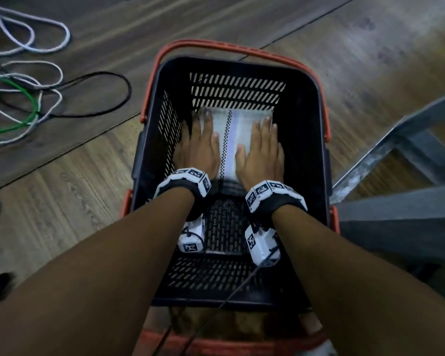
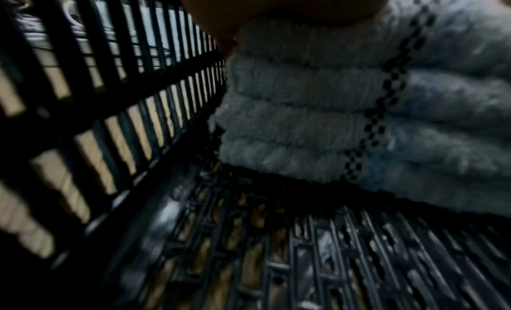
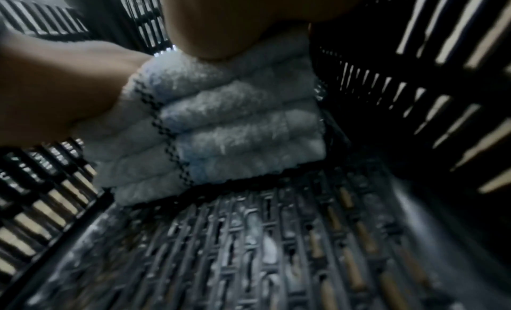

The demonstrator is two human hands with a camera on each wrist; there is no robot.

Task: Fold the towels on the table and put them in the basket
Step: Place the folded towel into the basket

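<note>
Resting flat on a stack of folded white terry towels with a black checkered stripe (image 1: 233, 140), the left hand (image 1: 199, 147) and right hand (image 1: 261, 152) press down with straight fingers held close together, palms on the top towel. That stack lies on the slatted floor of the black plastic shopping basket with orange handles (image 1: 316, 155), against the basket's far wall. Its long axis, and the checkered stripe, run from the basket's near end toward the far wall. Both wrist views show several folded layers (image 2: 318, 122) (image 3: 235, 126) stacked evenly. Left of the basket, loose white, green and black cables (image 1: 34, 98) lie on the wooden plank floor (image 1: 88, 181).
</note>
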